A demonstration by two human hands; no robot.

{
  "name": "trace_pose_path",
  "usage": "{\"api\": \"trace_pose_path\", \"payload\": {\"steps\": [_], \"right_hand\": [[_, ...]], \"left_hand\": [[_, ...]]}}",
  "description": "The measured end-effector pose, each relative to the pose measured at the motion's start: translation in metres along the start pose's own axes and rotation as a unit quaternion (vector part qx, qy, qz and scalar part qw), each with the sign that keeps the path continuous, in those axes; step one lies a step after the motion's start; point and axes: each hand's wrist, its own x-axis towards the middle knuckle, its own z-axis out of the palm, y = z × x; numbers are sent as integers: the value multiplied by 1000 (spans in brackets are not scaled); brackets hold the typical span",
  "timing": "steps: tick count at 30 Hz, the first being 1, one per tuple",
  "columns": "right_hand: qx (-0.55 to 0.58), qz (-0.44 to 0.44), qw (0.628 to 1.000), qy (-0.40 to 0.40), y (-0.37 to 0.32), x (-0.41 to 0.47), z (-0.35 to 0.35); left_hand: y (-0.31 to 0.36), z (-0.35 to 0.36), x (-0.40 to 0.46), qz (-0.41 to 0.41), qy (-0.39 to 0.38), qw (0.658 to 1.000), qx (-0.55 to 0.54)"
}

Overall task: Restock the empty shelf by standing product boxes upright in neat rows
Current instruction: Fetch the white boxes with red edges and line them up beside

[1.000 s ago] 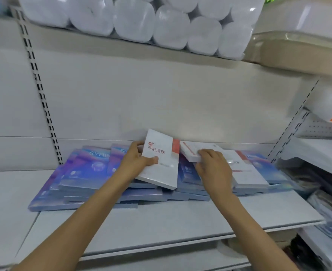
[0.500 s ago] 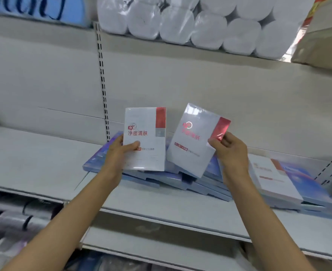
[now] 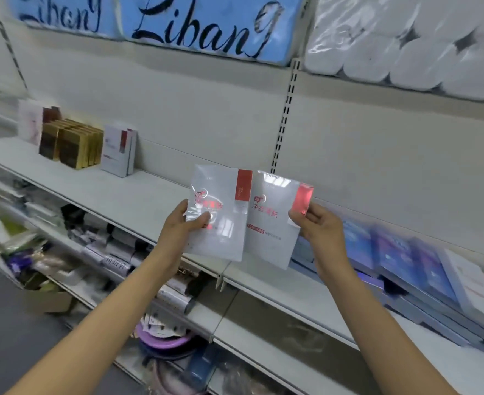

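Two white product boxes with red corner bands are held up side by side in front of the shelf, their inner edges touching or just overlapping: the left hand grips the left box by its left edge, thumb across the front, and the right hand pinches the right box at its right edge. Further left on the shelf stand gold boxes and upright white boxes; blue boxes lie piled flat to the right.

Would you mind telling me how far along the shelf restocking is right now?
Done: gold boxes and two white boxes stand upright far left on the shelf. In hand: left hand and right hand each hold one white box. Left: the flat pile of blue boxes at right.
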Motion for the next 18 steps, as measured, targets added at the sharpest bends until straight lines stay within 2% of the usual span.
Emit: {"api": "trace_pose_path", "payload": {"steps": [10,18], "right_hand": [[33,17,999,-34,21,-11,215],[41,21,997,-67,24,-3,347]], "left_hand": [[39,-208,18,-1,35,999,10],[56,-327,31,-13,52,999,-7]]}}
